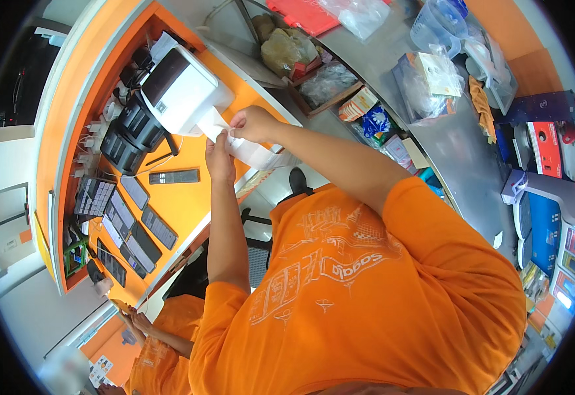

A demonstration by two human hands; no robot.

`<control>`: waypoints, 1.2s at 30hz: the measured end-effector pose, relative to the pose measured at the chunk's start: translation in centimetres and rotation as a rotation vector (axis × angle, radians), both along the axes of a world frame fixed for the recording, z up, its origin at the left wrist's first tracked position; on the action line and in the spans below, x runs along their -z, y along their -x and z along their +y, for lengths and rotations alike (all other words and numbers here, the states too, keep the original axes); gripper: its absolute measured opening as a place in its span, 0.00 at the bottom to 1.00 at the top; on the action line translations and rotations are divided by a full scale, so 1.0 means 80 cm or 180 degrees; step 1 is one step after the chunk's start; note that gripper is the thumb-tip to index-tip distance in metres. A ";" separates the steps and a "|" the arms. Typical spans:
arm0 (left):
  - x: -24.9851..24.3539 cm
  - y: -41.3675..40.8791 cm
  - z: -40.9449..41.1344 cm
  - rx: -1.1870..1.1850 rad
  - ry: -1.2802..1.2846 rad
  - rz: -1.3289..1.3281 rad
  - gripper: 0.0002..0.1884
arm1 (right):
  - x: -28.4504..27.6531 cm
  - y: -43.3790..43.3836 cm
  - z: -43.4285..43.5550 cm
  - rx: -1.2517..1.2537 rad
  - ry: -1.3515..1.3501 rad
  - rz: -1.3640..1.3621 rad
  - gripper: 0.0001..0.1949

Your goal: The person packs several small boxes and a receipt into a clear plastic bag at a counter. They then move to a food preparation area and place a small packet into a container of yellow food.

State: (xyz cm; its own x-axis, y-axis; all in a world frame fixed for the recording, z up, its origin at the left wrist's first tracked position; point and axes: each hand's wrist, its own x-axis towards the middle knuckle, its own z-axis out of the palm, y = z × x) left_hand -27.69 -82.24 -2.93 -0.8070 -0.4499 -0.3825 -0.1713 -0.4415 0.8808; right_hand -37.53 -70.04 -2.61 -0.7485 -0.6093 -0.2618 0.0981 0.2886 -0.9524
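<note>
A long white paper strip (254, 153), apparently a receipt, runs from the side of a white desktop device with a dark screen (188, 89). My left hand (219, 160) pinches the strip between thumb and fingers, close to the device. Just above and to the right, my right hand (256, 124) grips the same paper with thumb and forefinger. The two hands are almost touching. Past them, the strip's free end curls over the front edge of the orange counter (181, 202). Print on the strip is too small to read.
Black desk machines (132, 133) stand beside the white device. Several phones (159, 227), a dark handheld device (174, 176) and a keypad (95, 196) lie on the counter, with cables around. A co-worker's hands (139, 323) hold a yellow object. A steel counter (445, 148) is at right.
</note>
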 end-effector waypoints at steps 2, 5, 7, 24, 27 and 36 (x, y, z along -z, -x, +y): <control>-0.003 0.003 -0.001 -0.0004 -0.0011 -0.0061 0.14 | 0.002 -0.002 0.008 0.0120 0.0091 0.0231 0.13; 0.004 0.004 -0.005 -0.0046 -0.0010 -0.0016 0.14 | 0.009 -0.001 0.005 0.0010 0.0121 0.1040 0.12; 0.002 0.001 -0.005 -0.0024 0.0022 -0.0038 0.15 | 0.007 -0.008 0.004 0.0040 0.0208 0.1288 0.11; -0.005 0.004 -0.004 0.0021 -0.0608 -0.0322 0.17 | -0.109 -0.044 0.176 -0.0423 0.0980 0.1331 0.05; -0.013 -0.008 0.015 -0.0010 -0.0482 -0.0270 0.19 | -0.183 -0.029 0.330 0.0047 0.0401 0.0700 0.09; -0.019 -0.030 0.085 -0.0272 0.0403 -0.0656 0.24 | -0.199 0.159 0.674 0.0359 -0.0306 0.1067 0.07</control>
